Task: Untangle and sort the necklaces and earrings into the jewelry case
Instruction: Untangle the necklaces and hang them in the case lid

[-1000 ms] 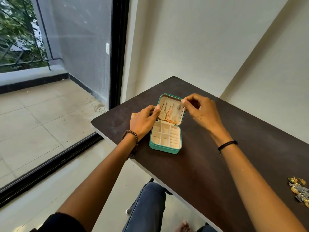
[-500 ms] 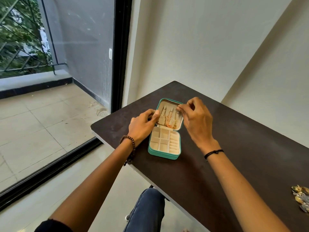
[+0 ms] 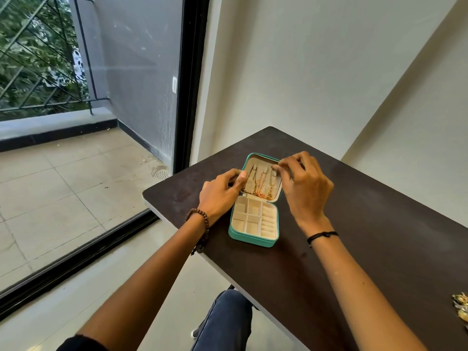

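Note:
A teal jewelry case [image 3: 253,240] lies open on the dark table [image 3: 379,236]; its cream tray has small empty compartments and ring rolls. Several thin gold and copper necklaces [image 3: 260,188] hang down the inside of the raised lid, bunched at its lower edge. My left hand [image 3: 217,193] grips the lid's left edge, thumb pressed on the rim. My right hand [image 3: 306,186] is at the lid's upper right corner, fingertips pinched on the top end of the rightmost necklace. A small pile of gold and silver earrings [image 3: 461,307] lies at the far right edge.
The table's near edge runs diagonally above my knee in jeans [image 3: 228,320]. A cream wall stands behind the table. On the left a black-framed glass door [image 3: 187,97] faces a tiled balcony.
My right hand has shifted from the lid's upper right rim in over the hanging necklaces, staying pinched. My left hand has kept its grip on the lid's left edge.

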`<state>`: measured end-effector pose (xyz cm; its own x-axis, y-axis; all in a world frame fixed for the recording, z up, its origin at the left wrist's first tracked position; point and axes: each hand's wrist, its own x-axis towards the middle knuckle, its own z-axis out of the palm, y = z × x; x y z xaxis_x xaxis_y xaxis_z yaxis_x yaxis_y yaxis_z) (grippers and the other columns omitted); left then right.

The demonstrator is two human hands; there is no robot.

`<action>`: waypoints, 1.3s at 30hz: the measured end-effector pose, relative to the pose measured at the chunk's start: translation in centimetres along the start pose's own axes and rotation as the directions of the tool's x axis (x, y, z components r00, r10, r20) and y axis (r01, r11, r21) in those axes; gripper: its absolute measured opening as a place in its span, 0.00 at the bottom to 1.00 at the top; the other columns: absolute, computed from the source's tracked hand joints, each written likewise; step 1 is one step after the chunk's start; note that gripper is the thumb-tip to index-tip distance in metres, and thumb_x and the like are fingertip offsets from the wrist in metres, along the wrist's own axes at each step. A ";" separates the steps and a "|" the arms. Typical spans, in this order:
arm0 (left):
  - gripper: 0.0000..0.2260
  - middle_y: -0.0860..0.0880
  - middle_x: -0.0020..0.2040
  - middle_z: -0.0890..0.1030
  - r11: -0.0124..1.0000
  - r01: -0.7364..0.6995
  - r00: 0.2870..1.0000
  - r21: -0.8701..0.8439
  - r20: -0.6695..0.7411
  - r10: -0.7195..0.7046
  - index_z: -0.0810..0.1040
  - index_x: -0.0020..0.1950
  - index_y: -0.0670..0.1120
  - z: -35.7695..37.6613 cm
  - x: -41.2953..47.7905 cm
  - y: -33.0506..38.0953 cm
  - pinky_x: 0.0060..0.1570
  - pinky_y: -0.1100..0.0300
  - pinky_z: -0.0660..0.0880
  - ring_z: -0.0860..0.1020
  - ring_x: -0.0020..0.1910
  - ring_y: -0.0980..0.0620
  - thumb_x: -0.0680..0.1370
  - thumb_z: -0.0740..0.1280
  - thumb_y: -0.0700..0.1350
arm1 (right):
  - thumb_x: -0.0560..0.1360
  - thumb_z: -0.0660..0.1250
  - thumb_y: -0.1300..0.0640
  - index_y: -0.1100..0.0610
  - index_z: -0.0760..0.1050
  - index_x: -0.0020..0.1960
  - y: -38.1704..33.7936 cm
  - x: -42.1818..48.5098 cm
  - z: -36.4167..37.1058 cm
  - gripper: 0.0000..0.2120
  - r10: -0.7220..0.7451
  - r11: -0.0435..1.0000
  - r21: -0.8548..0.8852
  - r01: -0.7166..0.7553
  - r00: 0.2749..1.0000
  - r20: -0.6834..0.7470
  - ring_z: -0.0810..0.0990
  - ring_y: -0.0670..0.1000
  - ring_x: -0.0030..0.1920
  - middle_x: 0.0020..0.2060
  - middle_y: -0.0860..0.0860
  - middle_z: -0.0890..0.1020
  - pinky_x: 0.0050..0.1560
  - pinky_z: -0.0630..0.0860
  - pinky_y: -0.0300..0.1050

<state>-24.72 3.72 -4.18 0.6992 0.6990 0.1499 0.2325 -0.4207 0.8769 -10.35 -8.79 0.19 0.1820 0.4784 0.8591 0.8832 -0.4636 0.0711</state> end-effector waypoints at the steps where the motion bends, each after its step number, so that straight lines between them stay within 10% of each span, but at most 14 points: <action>1: 0.16 0.58 0.53 0.84 1.000 0.000 1.000 -0.006 0.000 0.000 0.77 0.60 0.60 0.0 0.0 -0.1 0.64 0.44 0.72 0.81 0.53 0.58 0.82 0.54 0.63 | 0.77 0.74 0.51 0.55 0.83 0.46 0.1 0.1 0.1 0.08 -0.001 1.000 0.003 0.001 1.000 0.006 0.80 0.50 0.39 0.42 0.50 0.82 0.28 0.75 0.44; 22: 0.18 0.57 0.52 0.84 1.000 0.005 1.000 -0.012 -0.013 -0.005 0.78 0.61 0.57 0.0 0.0 0.1 0.59 0.47 0.77 0.82 0.51 0.59 0.82 0.55 0.63 | 0.76 0.74 0.48 0.54 0.80 0.49 -0.5 -2.1 -0.9 0.10 0.081 0.986 0.132 -0.103 0.983 0.162 0.80 0.46 0.38 0.46 0.50 0.80 0.29 0.62 0.29; 28: 0.18 0.57 0.52 0.84 1.000 0.004 1.000 -0.004 -0.016 -0.004 0.78 0.61 0.57 0.0 -0.1 0.3 0.59 0.47 0.77 0.82 0.51 0.58 0.82 0.55 0.63 | 0.74 0.74 0.43 0.52 0.78 0.50 -0.8 -4.0 -1.1 0.14 0.172 0.962 0.164 -0.219 0.950 0.259 0.78 0.45 0.38 0.47 0.47 0.78 0.29 0.78 0.46; 39: 0.20 0.58 0.53 0.84 0.999 0.026 1.000 -0.028 -0.013 -0.027 0.78 0.61 0.57 -0.3 -0.1 0.5 0.57 0.49 0.78 0.81 0.52 0.58 0.81 0.54 0.65 | 0.75 0.70 0.39 0.50 0.75 0.52 -0.9 -4.8 -2.5 0.16 0.256 0.922 0.185 -0.340 0.895 0.365 0.76 0.44 0.37 0.47 0.43 0.77 0.33 0.78 0.46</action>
<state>-24.83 3.62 -3.57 0.6840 0.7174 0.1325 0.2317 -0.3858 0.8930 -13.10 -12.49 -2.74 0.5470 0.5814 0.6022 0.8327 -0.4519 -0.3201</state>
